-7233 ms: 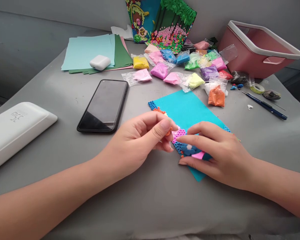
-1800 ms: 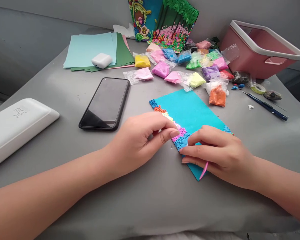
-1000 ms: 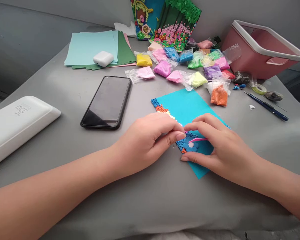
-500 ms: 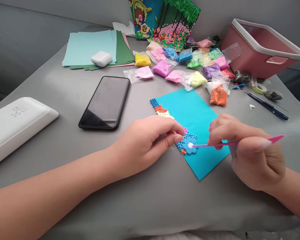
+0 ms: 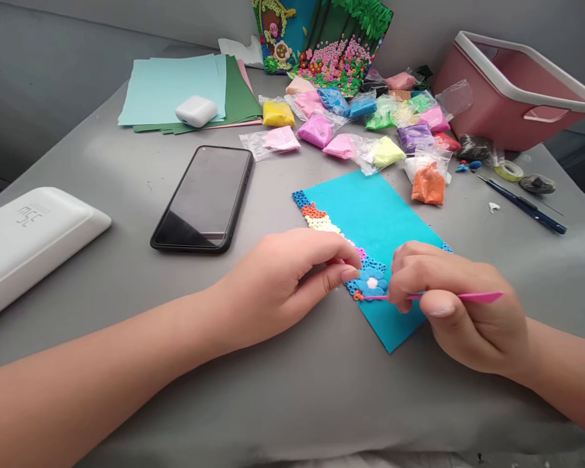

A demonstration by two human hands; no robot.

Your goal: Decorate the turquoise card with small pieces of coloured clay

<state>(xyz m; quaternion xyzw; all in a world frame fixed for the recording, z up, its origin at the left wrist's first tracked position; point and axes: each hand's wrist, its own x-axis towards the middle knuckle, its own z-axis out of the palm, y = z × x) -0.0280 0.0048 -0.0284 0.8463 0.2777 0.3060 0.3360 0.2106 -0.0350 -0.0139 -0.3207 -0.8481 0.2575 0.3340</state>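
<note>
My right hand [image 5: 461, 302] grips a thin pink modelling tool [image 5: 480, 298], its tip at the small orange clay dots [image 5: 357, 296] near the card's lower left edge. Beside the tip is a blue clay flower [image 5: 373, 283] with a white centre. The turquoise card [image 5: 385, 208] lies flat, with rows of clay rings in blue, orange, cream and pink along its left edge. My left hand [image 5: 307, 270] rests on that edge, thumb and forefinger pressed together next to the flower; whatever they may pinch is hidden.
Several bagged clay packs [image 5: 316, 130] lie behind the card, before a pink basket [image 5: 507, 97]. A phone [image 5: 202, 198], a white power bank [image 5: 39, 240] and coloured paper [image 5: 175, 88] with a white earbud case [image 5: 196, 111] are leftward. A blue pen-like cutter [image 5: 524, 205] lies right.
My right hand has moved left and the tool's tip has gone from the flower's white centre down to the orange dots. My left hand has stayed in place.
</note>
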